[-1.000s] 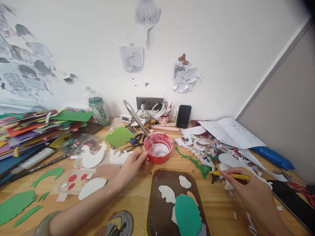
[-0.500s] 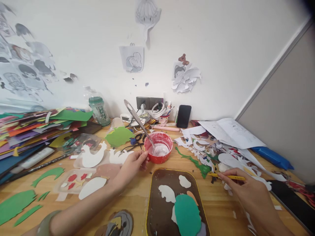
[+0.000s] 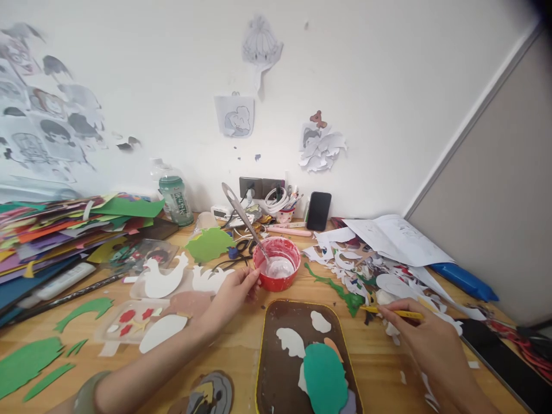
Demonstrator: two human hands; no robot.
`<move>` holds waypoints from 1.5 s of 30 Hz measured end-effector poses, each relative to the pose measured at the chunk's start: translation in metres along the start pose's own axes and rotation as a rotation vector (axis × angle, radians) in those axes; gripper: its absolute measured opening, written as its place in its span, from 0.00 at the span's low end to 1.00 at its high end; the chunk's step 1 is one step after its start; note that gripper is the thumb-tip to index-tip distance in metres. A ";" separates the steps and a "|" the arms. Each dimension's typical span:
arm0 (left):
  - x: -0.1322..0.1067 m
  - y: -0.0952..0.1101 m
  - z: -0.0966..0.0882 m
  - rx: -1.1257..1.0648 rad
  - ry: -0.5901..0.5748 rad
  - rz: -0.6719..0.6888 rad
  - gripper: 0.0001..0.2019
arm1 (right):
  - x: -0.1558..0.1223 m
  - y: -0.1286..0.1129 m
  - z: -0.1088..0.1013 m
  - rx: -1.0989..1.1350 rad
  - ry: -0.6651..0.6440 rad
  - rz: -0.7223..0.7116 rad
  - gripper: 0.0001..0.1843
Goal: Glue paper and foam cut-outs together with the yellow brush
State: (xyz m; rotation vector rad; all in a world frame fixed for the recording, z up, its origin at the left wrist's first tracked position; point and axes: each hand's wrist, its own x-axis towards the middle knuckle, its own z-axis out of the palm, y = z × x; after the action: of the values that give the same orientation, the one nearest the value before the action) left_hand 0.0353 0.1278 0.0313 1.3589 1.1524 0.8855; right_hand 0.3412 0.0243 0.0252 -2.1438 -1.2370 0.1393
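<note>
My left hand (image 3: 235, 287) is closed at the left side of a red bowl (image 3: 278, 284), thumb at the rim and fingers curled against the wall. White paste (image 3: 279, 267) lies in the bowl, and a long metal handle (image 3: 241, 210) leans out of it; its lower end is hidden. My right hand (image 3: 425, 330) pinches a thin yellow pencil-like tool (image 3: 401, 313), pointing left near a green paper scrap (image 3: 353, 302). Between my hands is a brown tray (image 3: 282, 385) with a yellow rim, holding white cutouts and a teal paper shape (image 3: 325, 376).
Stacked colored paper (image 3: 47, 230) fills the left side, with green cutouts (image 3: 30, 365) in front. White bird-shaped cutouts (image 3: 166, 279) lie by my left forearm. Paper scraps (image 3: 345, 259) are heaped at right. A phone (image 3: 319, 211) and a green bottle (image 3: 176, 200) stand by the wall.
The view has shifted slightly, so the wall and desk sit a little lower in the picture. Both hands keep their holds, with no clear movement against the things around them.
</note>
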 end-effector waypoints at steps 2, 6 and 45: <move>0.001 0.000 -0.001 0.002 -0.002 -0.002 0.20 | 0.002 0.004 -0.001 0.001 0.014 0.020 0.22; 0.002 -0.002 -0.002 -0.001 -0.019 -0.008 0.20 | 0.000 0.005 -0.001 -0.001 -0.016 0.016 0.21; 0.008 -0.011 -0.006 -0.001 -0.053 -0.013 0.21 | 0.005 0.011 0.004 0.036 -0.046 0.058 0.21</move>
State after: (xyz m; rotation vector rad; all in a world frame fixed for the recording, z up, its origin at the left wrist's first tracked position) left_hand 0.0301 0.1361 0.0199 1.3654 1.1187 0.8356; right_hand 0.3508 0.0264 0.0169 -2.1564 -1.1900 0.2352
